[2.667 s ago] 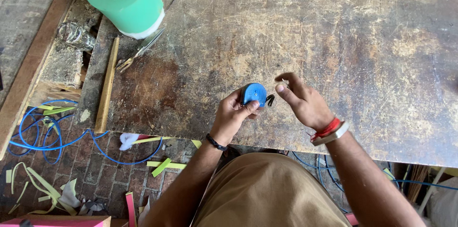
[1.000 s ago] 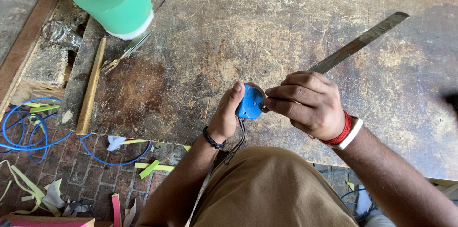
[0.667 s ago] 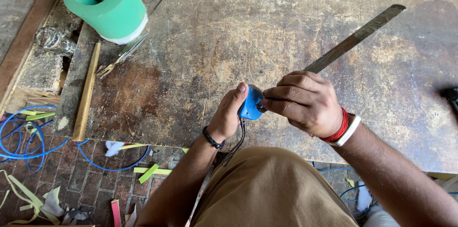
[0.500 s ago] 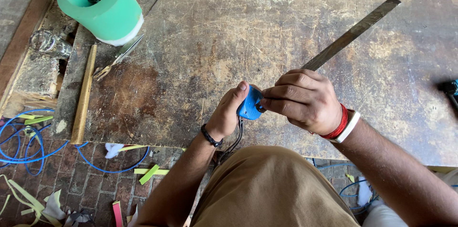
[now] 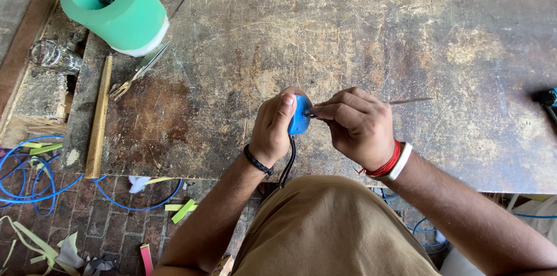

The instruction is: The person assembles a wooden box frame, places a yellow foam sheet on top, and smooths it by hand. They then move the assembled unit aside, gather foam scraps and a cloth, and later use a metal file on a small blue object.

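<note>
Head view: the blue plug (image 5: 300, 115) is gripped in the left hand (image 5: 274, 124) just above the tabletop (image 5: 360, 26), braced steady. A thin metal tool (image 5: 409, 101) is pinched in the right hand (image 5: 358, 125), its tip set against the plug.

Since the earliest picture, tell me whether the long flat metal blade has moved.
Yes. The metal blade, absent earlier, now lies edge-on in the right hand, over the worn table.
</note>
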